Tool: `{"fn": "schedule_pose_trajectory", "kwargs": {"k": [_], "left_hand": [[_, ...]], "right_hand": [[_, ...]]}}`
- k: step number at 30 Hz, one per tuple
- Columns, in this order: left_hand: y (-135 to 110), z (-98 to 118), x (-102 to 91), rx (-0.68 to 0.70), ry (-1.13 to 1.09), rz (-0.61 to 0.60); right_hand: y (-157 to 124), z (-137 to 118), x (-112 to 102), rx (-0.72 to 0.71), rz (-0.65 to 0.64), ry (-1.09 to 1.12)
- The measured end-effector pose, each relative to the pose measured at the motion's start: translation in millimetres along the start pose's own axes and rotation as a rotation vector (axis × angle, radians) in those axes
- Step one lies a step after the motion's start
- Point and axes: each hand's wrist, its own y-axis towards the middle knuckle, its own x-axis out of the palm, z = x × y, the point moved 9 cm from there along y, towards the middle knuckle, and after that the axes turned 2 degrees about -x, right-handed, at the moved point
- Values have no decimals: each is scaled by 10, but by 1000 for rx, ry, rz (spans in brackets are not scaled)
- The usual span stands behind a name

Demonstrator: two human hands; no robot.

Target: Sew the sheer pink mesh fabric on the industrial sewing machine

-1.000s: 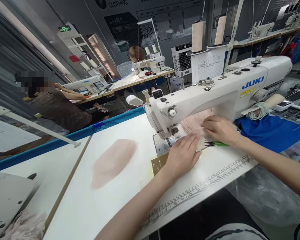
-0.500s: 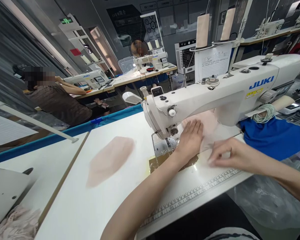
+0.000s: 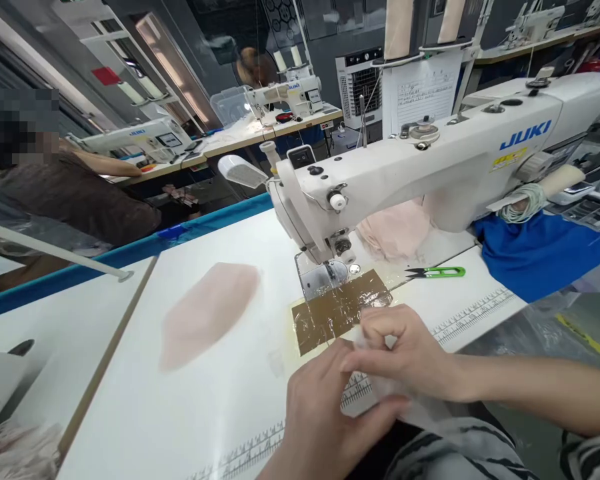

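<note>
Both hands meet in front of the sewing machine [image 3: 410, 180], over the table's front edge. Between them hangs a pale, sheer fabric piece [image 3: 425, 410], partly hidden by my fingers. My right hand [image 3: 405, 350] pinches its upper edge between thumb and curled fingers. At the same edge, my left hand [image 3: 323, 393] has its fingertips closed on the fabric, thumb lower down. Beyond my hands is the brown taped plate [image 3: 340, 310] by the needle area. Green-handled thread snips [image 3: 445, 272] lie to the right. Behind the needle rests a pink fabric pile [image 3: 397, 230].
A flat pink sheer piece [image 3: 210, 317] lies on the left of the white table. Blue cloth [image 3: 540, 253] covers the right end. A ruler strip [image 3: 473, 317] runs along the front edge. At far left, a co-worker [image 3: 75, 193] sits at another machine.
My left hand has left the pink pile behind the needle and come to the front edge. My right hand has moved left and nearer, with the sheer fabric. The snips now show.
</note>
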Motion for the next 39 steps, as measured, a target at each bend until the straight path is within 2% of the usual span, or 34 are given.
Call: {"fn": "schedule_pose_trajectory", "kwargs": {"k": [3, 6, 8, 10, 12, 14, 17, 19, 22, 27, 29, 32, 36, 39], "left_hand": [[-49, -120, 62, -103, -137, -69], [-87, -270, 122, -250, -381, -270], [-181, -497, 134, -491, -544, -379], [-354, -767, 161, -796, -700, -458], [-473, -958, 181, -980, -813, -500], [-406, -1046, 169, -942, -870, -488], [-165, -1029, 166, -746, -821, -501], [-52, -1036, 212, -726, -732, -544], [82, -1059, 292, -736, -751, -589], [141, -1138, 356, -727, -779, -626], [132, -1151, 356, -717, -777, -595], [123, -1180, 317, -684, -697, -469], [120, -1252, 166, -602, -321, -246], [123, -1214, 117, -485, -50, -191]], "right_hand": [[50, 71, 109, 80, -13, 103], [72, 198, 151, 260, -115, 152], [58, 281, 169, 384, -230, 149], [35, 366, 175, 499, -329, 157], [30, 430, 194, 577, -403, 197], [49, 471, 235, 612, -468, 215], [115, 512, 283, 624, -525, 183], [179, 516, 282, 612, -550, 151], [264, 525, 244, 609, -653, 79], [445, 628, 2, 603, -754, -204], [502, 681, -91, 598, -740, -310], [565, 728, -170, 565, -653, -390], [605, 727, -213, 464, -496, -455], [600, 674, -205, 361, -429, -484]]}}
